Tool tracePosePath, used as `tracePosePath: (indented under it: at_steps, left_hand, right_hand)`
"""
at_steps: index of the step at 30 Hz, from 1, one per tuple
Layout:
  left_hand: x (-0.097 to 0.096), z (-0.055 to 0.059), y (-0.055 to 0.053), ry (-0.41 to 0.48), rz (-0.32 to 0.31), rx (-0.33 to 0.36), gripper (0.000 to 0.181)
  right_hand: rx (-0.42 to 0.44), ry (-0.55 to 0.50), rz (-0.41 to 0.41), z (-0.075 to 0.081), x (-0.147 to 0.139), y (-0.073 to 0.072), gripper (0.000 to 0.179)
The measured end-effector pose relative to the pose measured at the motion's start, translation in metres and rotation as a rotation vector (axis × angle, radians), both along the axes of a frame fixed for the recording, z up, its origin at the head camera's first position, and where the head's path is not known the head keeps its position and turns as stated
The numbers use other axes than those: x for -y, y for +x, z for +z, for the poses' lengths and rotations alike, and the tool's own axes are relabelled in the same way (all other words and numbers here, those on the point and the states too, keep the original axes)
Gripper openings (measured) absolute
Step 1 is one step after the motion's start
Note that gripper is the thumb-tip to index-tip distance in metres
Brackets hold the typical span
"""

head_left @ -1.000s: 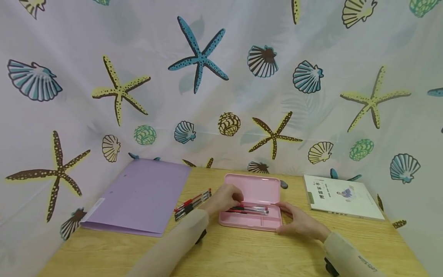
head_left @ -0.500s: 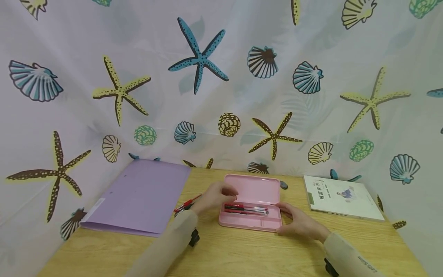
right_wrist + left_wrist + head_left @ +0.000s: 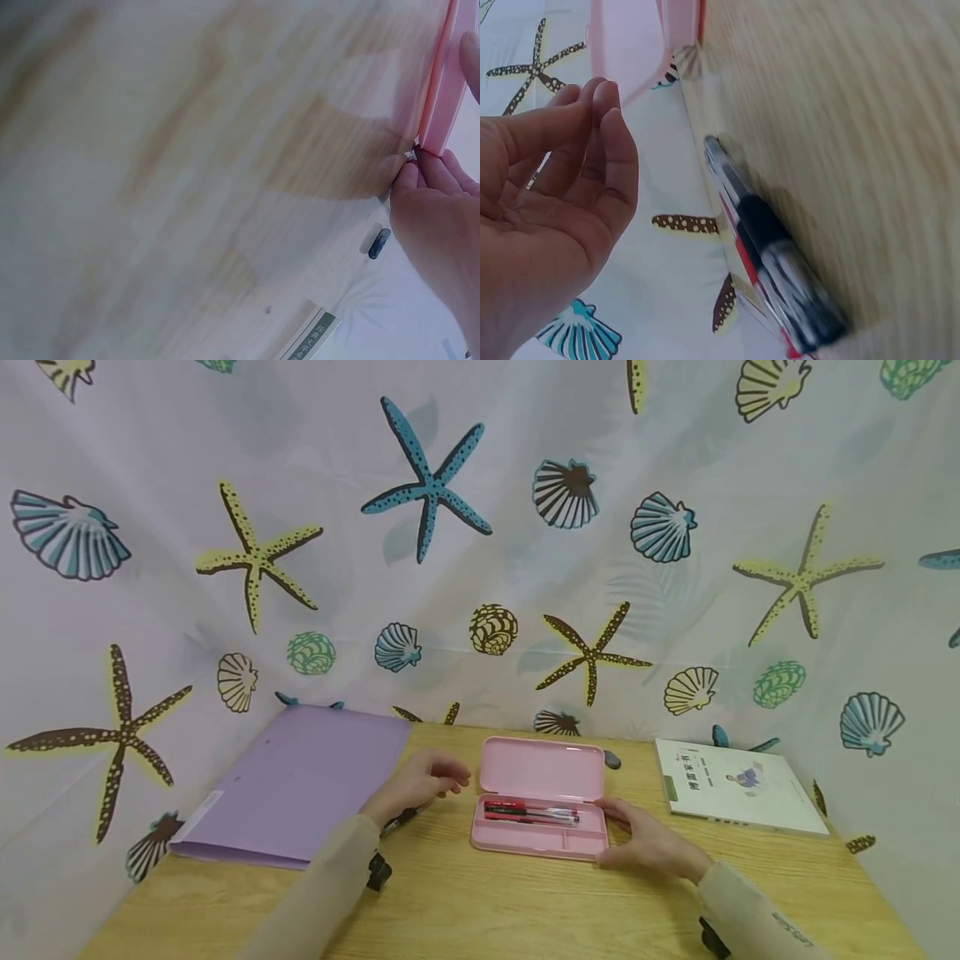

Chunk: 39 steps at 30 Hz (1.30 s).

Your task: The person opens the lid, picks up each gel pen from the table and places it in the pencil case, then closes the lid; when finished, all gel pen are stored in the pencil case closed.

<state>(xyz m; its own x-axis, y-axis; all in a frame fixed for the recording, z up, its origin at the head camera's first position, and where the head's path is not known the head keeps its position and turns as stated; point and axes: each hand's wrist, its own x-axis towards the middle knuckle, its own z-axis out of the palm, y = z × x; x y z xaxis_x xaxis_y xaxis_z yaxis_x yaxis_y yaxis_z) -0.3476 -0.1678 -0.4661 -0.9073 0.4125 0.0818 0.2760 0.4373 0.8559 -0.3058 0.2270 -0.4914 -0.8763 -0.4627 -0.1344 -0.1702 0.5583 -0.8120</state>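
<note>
Extending forward on both sides, loose at the left, pinching at the right.
Slants the beige-sleeved left forearm (image 3: 322,877) in from the lower left; holds the left grip (image 3: 415,783) raised, back upward and pointing right in the head view. Turns the palm (image 3: 551,240) into sight of the left wrist view, with fingers (image 3: 619,161) loosely curved and bunched close together. Angles the beige-sleeved right forearm (image 3: 750,902) in from the lower right; points the right grip (image 3: 654,842) inward to the left, with the thumb (image 3: 617,857) on the near side and the fingers on the far side, parted in a pinching hold.
</note>
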Motion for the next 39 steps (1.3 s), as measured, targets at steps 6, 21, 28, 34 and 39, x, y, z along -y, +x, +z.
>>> tracePosePath:
  at_steps: [6,21,28,34,39]
  left_hand:
    - [0.021,-0.002,0.007,-0.06,-0.043,-0.018,0.022]
    - [0.055,0.002,0.025,-0.358,0.046,-0.06,0.02]
    - [0.054,0.0,0.028,-0.372,0.046,-0.056,0.019]
    - [0.049,-0.002,0.028,-0.389,0.04,-0.062,0.02]
    - [0.047,-0.003,0.027,-0.358,0.011,-0.05,0.021]
  right_hand:
    - [0.019,0.005,-0.026,-0.002,0.001,0.001,0.09]
    - [-0.005,0.009,-0.002,0.0,0.003,-0.003,0.089]
    - [0.005,0.001,-0.01,0.0,0.002,-0.001,0.089]
    - [0.009,-0.004,-0.011,0.002,0.002,0.0,0.089]
    - [0.015,-0.005,-0.012,0.002,0.001,0.0,0.089]
